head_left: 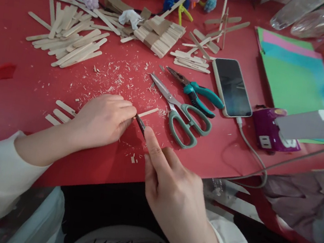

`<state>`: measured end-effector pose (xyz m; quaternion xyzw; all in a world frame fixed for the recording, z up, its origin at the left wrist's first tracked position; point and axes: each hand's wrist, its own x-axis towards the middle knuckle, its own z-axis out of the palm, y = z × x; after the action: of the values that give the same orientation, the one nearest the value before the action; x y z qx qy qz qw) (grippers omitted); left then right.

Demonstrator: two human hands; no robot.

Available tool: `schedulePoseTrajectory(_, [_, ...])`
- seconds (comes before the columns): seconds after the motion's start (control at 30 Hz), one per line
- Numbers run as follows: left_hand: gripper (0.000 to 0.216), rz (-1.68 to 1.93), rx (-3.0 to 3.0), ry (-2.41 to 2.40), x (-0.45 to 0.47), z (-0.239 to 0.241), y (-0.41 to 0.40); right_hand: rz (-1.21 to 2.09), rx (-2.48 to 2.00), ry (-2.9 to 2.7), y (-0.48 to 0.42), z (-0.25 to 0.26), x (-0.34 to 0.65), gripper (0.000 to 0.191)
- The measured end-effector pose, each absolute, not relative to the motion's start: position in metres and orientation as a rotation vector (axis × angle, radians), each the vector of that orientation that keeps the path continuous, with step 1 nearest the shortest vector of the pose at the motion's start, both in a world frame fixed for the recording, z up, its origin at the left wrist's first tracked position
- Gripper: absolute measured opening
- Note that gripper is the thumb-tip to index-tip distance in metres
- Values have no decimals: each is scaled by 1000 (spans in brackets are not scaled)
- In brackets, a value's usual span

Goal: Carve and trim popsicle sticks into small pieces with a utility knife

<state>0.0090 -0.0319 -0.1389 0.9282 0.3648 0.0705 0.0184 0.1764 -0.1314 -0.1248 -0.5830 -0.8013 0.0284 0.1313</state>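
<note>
My left hand (104, 121) is closed on a wooden craft stick (148, 113), pressing it near the table's front edge; the stick's far end pokes out to the right. In my right hand (174, 183) is a slim dark craft knife (140, 124), index finger laid along it. Its tip meets the stick beside my left fingertips, where the exact contact is partly hidden. Pale wood shavings (119, 79) lie scattered beyond both hands. Several short craft sticks (62, 115) rest left of my left hand. Green-handled scissors (184, 120) lie open-bladed to the right of the stick.
Teal pliers (198, 94) and a charging phone (232, 88) lie to the right, its cable (254, 150) trailing over the edge. Loose craft sticks (67, 40) and a bundle (161, 37) are farther back. Coloured paper (294, 80) and a purple box (272, 129) sit at right.
</note>
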Motion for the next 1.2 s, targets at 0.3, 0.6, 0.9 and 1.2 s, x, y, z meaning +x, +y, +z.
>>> schedulePoseTrajectory(0.3, [27,121,2922,1126,10,-137,-34,105,-1694,-2310,-140,-124,181,47])
schedulePoseTrajectory(0.6, [26,207,2877,1092,9,-137,-32,88,-1697,-2318,-124,-127,174,45])
schedulePoseTrajectory(0.9, [29,238,2700,1259,8,-133,-36,201,-1619,-2001,-135,-112,194,51])
schedulePoseTrajectory(1.2, [26,384,2104,1380,1,-101,-36,758,-1526,-1564,-66,-100,214,18])
